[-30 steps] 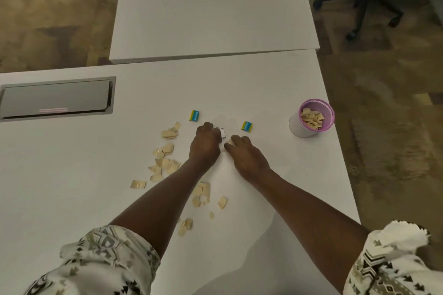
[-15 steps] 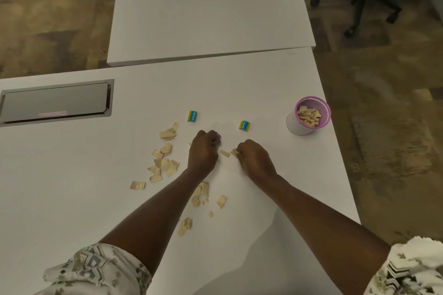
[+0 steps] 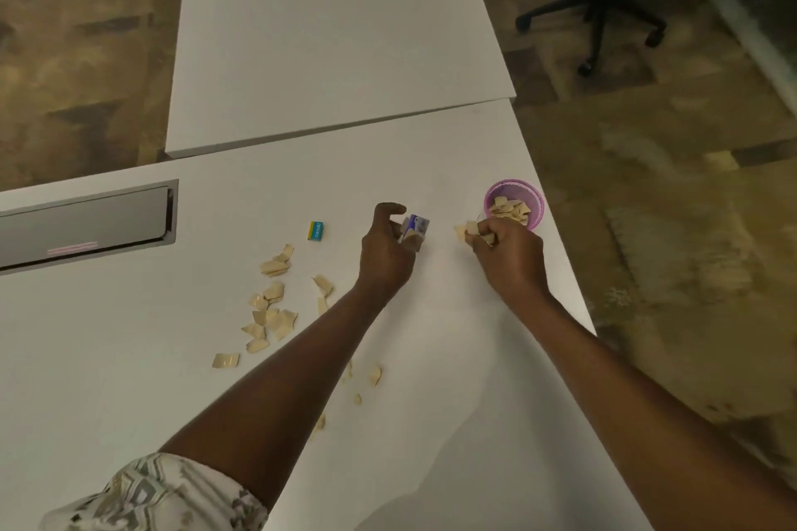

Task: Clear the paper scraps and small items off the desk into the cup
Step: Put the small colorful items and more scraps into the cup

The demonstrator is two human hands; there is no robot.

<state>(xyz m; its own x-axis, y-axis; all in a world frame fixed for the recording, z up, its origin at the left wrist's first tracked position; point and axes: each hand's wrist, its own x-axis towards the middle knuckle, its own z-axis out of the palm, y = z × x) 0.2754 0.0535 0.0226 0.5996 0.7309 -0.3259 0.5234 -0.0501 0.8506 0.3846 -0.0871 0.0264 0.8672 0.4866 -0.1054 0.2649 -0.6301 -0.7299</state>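
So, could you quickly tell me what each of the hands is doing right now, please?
Left hand: closed on a small item, lifted off the desk.
Right hand: closed on paper scraps, beside the cup.

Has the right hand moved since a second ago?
Yes. The right hand, closed on paper scraps, has travelled right, away from the left hand, and now sits beside the pink cup.

Both hands [image 3: 509, 254] clutch scraps [image 3: 468, 228] beside cup [image 3: 532, 207].
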